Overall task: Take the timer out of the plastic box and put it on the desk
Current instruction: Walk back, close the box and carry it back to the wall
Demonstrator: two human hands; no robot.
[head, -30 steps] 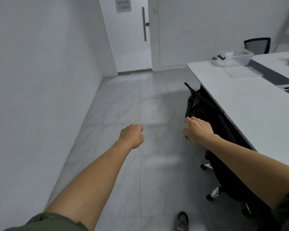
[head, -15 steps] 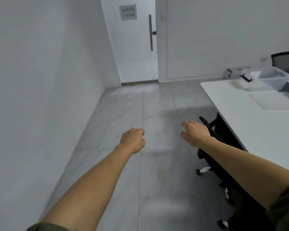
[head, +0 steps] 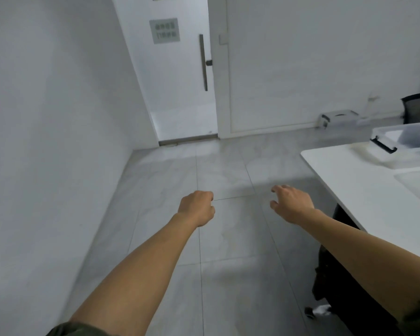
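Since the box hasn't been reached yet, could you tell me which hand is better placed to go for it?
Probably the right hand: it hangs open beside the desk, on the same side as the plastic box. The left hand is curled shut over the floor, farther away. Both are empty.

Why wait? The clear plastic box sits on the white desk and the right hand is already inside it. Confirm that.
Not so. In the head view the right hand hangs open over the grey floor, well short of the clear plastic box, which does sit on the white desk.
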